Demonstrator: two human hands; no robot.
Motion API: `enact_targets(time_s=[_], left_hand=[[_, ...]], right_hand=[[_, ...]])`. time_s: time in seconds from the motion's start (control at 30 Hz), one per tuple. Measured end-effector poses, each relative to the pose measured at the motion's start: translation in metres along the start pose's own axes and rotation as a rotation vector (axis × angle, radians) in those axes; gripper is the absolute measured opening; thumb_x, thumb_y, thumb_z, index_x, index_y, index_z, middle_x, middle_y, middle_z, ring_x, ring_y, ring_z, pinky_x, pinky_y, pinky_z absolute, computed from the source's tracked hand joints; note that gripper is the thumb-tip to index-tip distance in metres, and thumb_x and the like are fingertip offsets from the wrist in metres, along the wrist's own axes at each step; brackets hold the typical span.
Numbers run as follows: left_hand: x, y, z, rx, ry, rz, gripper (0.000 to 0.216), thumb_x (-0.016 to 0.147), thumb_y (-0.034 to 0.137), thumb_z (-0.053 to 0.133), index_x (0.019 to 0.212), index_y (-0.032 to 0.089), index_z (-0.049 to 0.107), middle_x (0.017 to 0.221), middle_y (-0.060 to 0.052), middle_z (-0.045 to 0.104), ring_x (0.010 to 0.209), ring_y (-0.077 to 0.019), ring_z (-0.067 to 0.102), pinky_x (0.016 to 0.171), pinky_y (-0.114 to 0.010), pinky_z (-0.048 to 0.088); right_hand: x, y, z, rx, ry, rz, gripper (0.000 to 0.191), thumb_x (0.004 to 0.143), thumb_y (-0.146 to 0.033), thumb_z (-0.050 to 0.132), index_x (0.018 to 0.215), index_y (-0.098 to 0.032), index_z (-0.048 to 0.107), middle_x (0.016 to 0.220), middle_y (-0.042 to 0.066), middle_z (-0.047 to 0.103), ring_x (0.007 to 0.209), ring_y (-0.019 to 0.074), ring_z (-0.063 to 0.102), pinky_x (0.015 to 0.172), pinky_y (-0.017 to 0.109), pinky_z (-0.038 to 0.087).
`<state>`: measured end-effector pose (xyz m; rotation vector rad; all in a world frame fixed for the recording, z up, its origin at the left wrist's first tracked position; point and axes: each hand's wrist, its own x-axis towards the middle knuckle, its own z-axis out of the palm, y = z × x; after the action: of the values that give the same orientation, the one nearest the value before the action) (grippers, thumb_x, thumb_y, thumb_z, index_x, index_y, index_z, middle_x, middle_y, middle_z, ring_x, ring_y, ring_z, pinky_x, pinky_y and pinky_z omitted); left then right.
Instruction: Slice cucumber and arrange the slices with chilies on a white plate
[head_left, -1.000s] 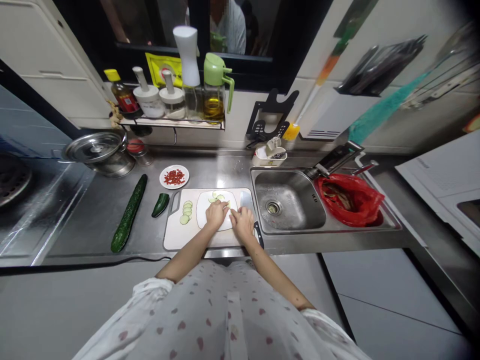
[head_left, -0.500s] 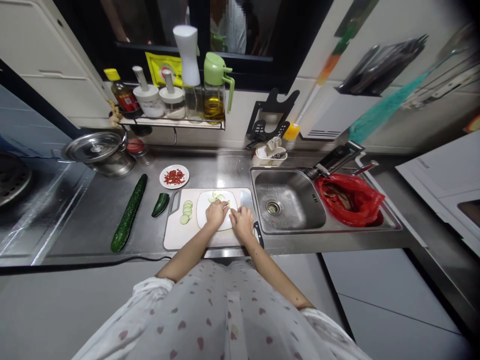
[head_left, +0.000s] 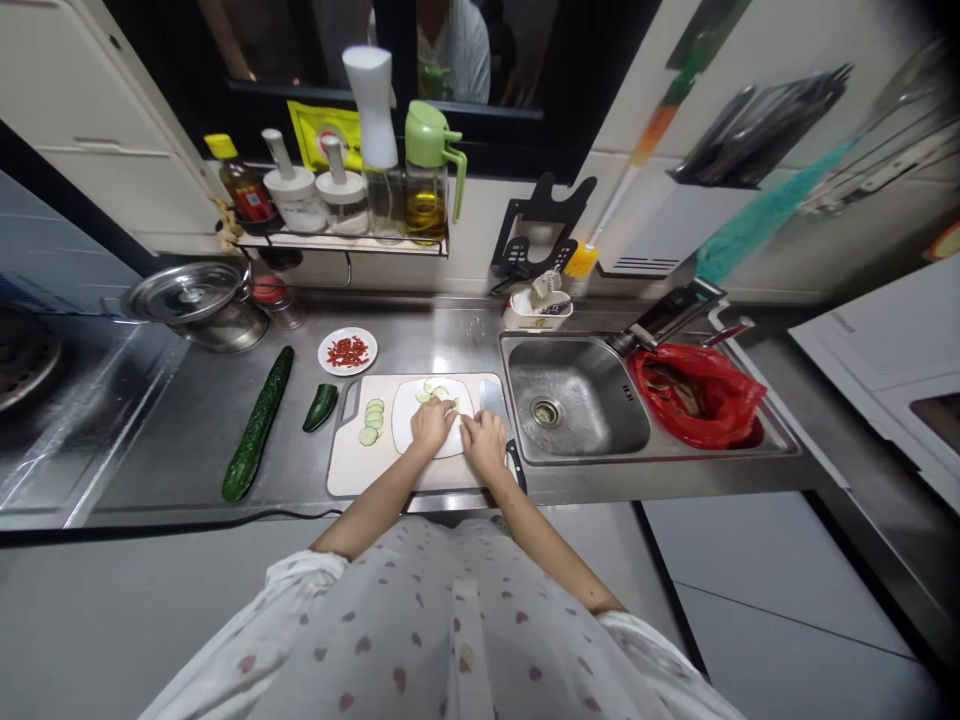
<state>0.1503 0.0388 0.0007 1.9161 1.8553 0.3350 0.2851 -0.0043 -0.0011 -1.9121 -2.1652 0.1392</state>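
On a white cutting board (head_left: 349,470) lies a white plate (head_left: 405,420) with several thin cucumber slices (head_left: 433,391) along its far edge. My left hand (head_left: 432,426) is over the plate, its fingers closed at a pale green cucumber slice. Close beside it, my right hand (head_left: 486,441) has its fingers bent together over the plate's right side; whatever is between them is too small to make out. A row of cucumber slices (head_left: 373,422) rests on the board's left part. Partly hidden behind my right hand is a knife (head_left: 516,463) with a black handle, lying on the board's right side.
Left of the board are a cut cucumber piece (head_left: 320,408), a long cucumber (head_left: 259,425) and a small plate (head_left: 324,358) of chopped red bits. A sink (head_left: 577,400) adjoins on the right, with a red bag (head_left: 739,390) beyond. Bottles stand on a shelf (head_left: 337,243) behind.
The whole view has shifted very slightly. Both hands stay over the plate in nearly the same pose, with only small finger movement.
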Motion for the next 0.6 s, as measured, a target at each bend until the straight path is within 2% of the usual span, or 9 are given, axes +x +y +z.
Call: enact_targets(time_s=[0.6], left_hand=[[0.0008, 0.0024, -0.0026, -0.011, -0.012, -0.019, 0.031, 0.093, 0.039, 0.049, 0.118, 0.030, 0.066, 0.109, -0.005, 0.063, 0.100, -0.0210, 0.058, 0.083, -0.031, 0.045]], right_hand=[[0.0009, -0.0019, -0.0062, -0.004, -0.050, 0.019, 0.027, 0.094, -0.032, 0.050, 0.113, -0.024, 0.067, 0.105, 0.009, 0.053, 0.095, 0.0231, 0.040, 0.082, 0.034, 0.030]])
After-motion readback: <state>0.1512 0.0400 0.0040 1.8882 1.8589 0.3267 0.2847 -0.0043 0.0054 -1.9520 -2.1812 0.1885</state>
